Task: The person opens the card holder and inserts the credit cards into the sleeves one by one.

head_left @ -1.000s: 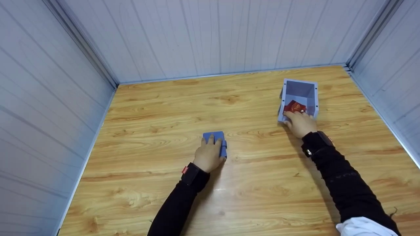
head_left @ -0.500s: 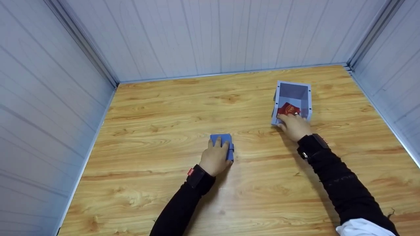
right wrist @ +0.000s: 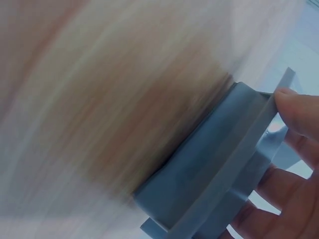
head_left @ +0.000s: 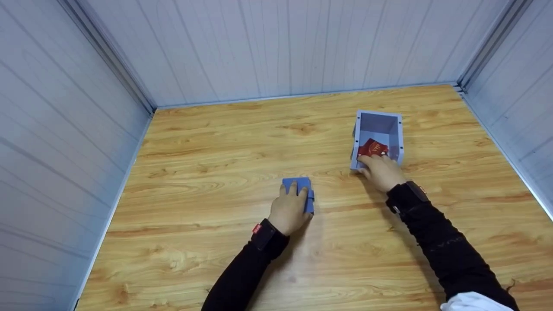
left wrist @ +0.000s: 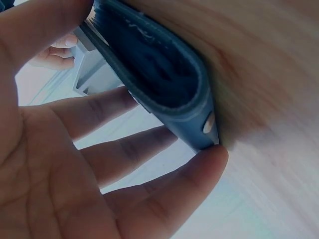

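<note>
A blue wallet (head_left: 296, 181) with a small strap on its right side lies on the wooden table. My left hand (head_left: 288, 214) grips it from above, its fingers over the top face. In the left wrist view, the wallet (left wrist: 154, 74) shows a rounded, stitched fold, and fingertips hold its edges. To the right, my right hand (head_left: 382, 172) pinches the near rim of a grey plastic bin (head_left: 379, 115). The right wrist view shows the thumb over the rim of the bin (right wrist: 214, 164). A red card (head_left: 372, 147) with gold "VIP" lettering lies inside, partly hidden by my fingers.
The wood-patterned table (head_left: 207, 172) is enclosed by white ribbed panels, with a back wall (head_left: 276, 47), a left wall (head_left: 65, 151) and a right wall (head_left: 518, 95). Behind the bin, the table surface continues to the back wall.
My right hand has drawn the bin left and a little closer, with the red card inside it. The blue wallet has slid a short way right under my left hand.
</note>
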A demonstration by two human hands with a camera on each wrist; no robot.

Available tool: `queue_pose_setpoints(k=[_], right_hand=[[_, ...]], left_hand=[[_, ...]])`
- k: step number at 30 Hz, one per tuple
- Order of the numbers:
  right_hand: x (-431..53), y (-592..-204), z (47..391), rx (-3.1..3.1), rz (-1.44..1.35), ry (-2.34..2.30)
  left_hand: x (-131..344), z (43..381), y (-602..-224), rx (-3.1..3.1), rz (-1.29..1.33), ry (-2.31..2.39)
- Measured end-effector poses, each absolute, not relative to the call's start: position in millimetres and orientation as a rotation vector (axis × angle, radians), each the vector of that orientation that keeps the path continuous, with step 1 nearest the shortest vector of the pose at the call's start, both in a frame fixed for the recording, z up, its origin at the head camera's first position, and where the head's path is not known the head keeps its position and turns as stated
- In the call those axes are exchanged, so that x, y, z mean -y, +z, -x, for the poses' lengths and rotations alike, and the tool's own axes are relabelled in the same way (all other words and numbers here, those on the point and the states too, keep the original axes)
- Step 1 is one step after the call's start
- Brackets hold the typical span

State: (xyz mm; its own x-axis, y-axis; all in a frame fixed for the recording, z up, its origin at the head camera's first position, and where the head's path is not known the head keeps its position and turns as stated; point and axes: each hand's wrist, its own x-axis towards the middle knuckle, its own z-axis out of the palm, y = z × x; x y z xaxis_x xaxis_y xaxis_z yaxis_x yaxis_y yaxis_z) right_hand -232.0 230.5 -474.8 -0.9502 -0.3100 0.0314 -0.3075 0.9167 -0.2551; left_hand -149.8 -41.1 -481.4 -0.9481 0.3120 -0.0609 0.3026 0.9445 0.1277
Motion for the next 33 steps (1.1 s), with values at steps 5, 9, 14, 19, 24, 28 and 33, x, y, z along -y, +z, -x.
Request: queue_pose_setpoints(k=[5, 9, 14, 19, 24, 28, 33], right_hand=[[-227, -474, 228, -3.061, 0.534, -0.394], [-224, -474, 224, -3.048, 0.538, -0.405], [-222, -475, 220, -3.049, 0.541, -0.416], [-220, -476, 216, -3.053, 0.566, -0.407], [-219, -476, 212, -3.054, 0.603, -0.417], [-220, -476, 210, -3.050, 0.616, -0.427], [-221, -477, 211, -3.020, 0.583, -0.443]], left_hand=[[37, 148, -482, -3.020, -0.463, 0.188], [34, 146, -482, -3.031, -0.457, 0.202], [31, 145, -482, -3.038, -0.457, 0.206], [29, 145, -482, -3.036, -0.469, 0.205], [28, 145, -482, -3.011, -0.479, 0.222], [27, 144, -482, -2.999, -0.492, 0.230], [25, 143, -482, -3.006, -0.500, 0.213]])
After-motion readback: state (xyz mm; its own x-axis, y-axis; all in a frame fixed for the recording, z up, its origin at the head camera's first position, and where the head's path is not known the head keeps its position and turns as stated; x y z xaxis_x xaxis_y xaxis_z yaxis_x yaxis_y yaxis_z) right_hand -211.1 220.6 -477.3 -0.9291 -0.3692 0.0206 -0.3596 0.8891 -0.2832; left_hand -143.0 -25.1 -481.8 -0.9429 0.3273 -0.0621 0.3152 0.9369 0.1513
